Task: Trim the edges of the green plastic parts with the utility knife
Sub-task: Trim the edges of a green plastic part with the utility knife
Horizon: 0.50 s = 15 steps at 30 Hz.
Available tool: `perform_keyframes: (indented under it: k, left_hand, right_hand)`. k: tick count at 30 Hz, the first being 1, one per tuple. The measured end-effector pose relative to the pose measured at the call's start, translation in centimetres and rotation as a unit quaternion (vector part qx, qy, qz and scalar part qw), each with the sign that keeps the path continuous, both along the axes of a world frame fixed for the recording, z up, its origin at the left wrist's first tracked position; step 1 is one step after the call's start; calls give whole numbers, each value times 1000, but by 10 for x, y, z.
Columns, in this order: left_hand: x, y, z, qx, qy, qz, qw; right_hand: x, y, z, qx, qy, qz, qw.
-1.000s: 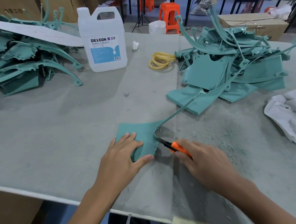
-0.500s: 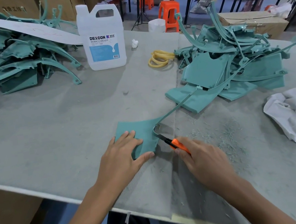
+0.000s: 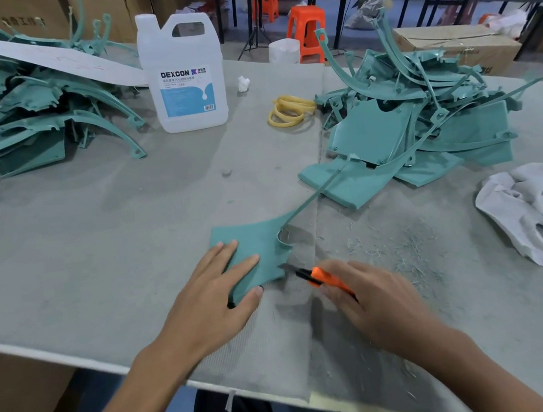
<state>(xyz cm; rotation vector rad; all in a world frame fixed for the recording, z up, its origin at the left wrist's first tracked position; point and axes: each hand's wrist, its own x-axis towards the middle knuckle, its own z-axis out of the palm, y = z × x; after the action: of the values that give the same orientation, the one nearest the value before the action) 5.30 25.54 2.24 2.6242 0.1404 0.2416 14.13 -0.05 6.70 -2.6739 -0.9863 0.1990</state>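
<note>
The green plastic part (image 3: 263, 243) lies flat on the grey table (image 3: 96, 246), near the front edge, with its thin arm reaching back toward the pile of green parts (image 3: 425, 126) on the right. The person's left grip (image 3: 207, 304) is spread flat, fingers straight, and presses down on the near left corner of the part. Just to the right, the right grip (image 3: 380, 305) is curled tight round the orange utility knife (image 3: 322, 277). The knife's dark tip points left and meets the part's near right edge, between the two hands. Fine green shavings (image 3: 406, 246) lie scattered on the table beside the right grip.

A second heap of green parts (image 3: 10, 119) sits at the far left. A white DEXCON jug (image 3: 184, 75) stands between the heaps, yellow bands (image 3: 289, 112) lie near it, and a crumpled white rag (image 3: 539, 201) lies on the right.
</note>
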Motion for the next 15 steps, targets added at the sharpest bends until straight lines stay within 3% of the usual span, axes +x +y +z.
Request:
perform_keyframes:
  k: [8,15]
  left_hand:
    - [0,2,14,142,-8,-20,990]
    - [2,-3,17,159,3,-16,987]
  right_hand:
    - [3,-1,-3,-42,-55,13,998]
    - [5,0,-12,-14,-110,2,994]
